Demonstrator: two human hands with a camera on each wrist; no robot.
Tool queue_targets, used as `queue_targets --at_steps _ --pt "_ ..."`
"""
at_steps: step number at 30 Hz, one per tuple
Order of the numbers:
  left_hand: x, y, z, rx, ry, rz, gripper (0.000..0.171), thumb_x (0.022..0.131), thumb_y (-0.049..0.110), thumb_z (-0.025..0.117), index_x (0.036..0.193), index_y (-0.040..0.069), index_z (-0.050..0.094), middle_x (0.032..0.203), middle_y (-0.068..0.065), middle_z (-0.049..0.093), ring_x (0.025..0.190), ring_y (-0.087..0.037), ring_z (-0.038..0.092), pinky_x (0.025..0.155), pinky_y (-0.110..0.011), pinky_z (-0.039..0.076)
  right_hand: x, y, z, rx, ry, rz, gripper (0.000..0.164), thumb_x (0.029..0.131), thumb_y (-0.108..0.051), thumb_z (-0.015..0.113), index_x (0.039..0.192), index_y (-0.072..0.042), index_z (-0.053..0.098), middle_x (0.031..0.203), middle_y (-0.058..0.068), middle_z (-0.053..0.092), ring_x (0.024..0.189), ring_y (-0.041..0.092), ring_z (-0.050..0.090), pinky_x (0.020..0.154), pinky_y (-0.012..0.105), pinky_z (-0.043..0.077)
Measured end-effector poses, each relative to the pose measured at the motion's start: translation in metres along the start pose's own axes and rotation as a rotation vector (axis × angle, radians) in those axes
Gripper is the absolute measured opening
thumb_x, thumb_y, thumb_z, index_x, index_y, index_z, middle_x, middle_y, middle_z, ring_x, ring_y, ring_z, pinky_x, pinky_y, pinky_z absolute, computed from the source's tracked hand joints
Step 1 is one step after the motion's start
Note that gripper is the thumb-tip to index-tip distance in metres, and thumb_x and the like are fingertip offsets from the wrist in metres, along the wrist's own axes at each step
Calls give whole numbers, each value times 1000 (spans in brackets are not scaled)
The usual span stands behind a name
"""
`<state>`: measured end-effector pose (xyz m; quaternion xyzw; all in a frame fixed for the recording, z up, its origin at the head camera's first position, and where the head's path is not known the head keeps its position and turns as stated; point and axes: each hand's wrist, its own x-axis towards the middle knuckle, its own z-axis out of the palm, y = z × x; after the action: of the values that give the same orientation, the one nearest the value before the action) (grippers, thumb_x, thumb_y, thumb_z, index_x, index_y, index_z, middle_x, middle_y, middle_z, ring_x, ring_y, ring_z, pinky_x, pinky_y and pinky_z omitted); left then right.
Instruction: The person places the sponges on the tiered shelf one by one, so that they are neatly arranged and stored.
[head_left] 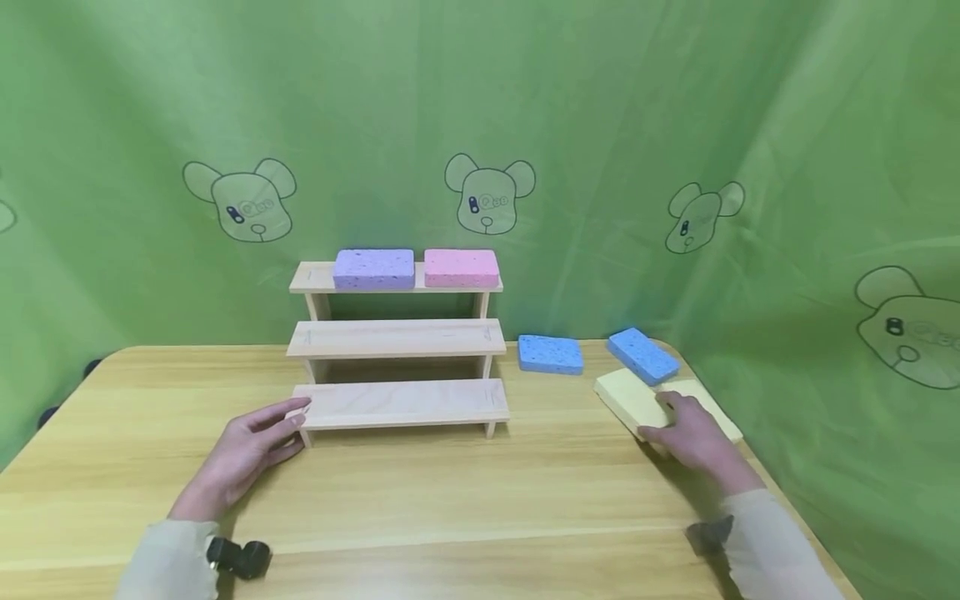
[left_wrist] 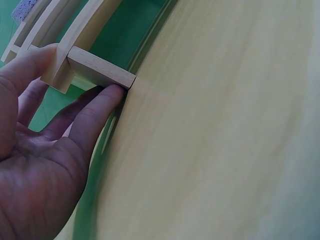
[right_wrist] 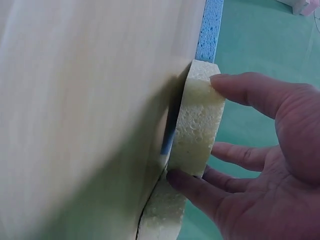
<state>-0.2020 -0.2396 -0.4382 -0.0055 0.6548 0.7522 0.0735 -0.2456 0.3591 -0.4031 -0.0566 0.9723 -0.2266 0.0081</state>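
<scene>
A three-step wooden shelf (head_left: 397, 404) stands on the table. My left hand (head_left: 251, 446) holds the left end of its lowest step, with fingertips against the plank and its side support (left_wrist: 100, 70). On the top step lie a purple sponge (head_left: 373, 269) and a pink sponge (head_left: 461, 268). At the right, my right hand (head_left: 693, 433) pinches a pale yellow sponge (head_left: 630, 398) between thumb and fingers. In the right wrist view a narrow gap shows between this sponge (right_wrist: 197, 115) and the tabletop. A second yellow sponge (head_left: 708, 400) lies beside it, partly hidden by the hand.
Two blue sponges lie behind the yellow ones, one blue sponge (head_left: 551, 354) near the shelf and another blue sponge (head_left: 642, 356) by the table's back right corner. A green curtain (head_left: 585, 167) with bear outlines hangs behind the wooden table (head_left: 450, 517) and along its right side.
</scene>
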Motion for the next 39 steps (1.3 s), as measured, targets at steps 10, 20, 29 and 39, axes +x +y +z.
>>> queue_targets --at_steps 10,20,29,39 --pt "0 0 -1 0 -4 -3 58 95 14 66 142 -8 41 158 -21 19 111 -11 60 99 -35 49 -10 -3 -12 31 59 -33 79 88 -35 74 137 16 39 125 39 48 109 52 49 91 66 44" --pt "1 1 -2 4 -9 15 55 95 12 66 141 -8 44 156 -26 21 110 -11 61 99 -33 49 -11 -7 -15 60 85 -68 76 89 -36 73 141 9 40 139 36 39 124 54 37 101 71 31" --pt "5 5 2 54 -33 18 55 95 10 63 143 -7 42 160 -20 14 123 -13 48 102 -26 46 -12 -9 -14 107 100 -121 71 90 -33 73 140 7 44 139 32 42 126 52 37 103 68 32" --pt "9 6 7 40 -17 1 55 95 9 64 144 -3 42 161 -18 11 114 -8 52 99 -23 47 -9 -19 -14 248 124 -258 64 88 -20 76 139 4 48 139 22 45 129 42 39 108 39 42"
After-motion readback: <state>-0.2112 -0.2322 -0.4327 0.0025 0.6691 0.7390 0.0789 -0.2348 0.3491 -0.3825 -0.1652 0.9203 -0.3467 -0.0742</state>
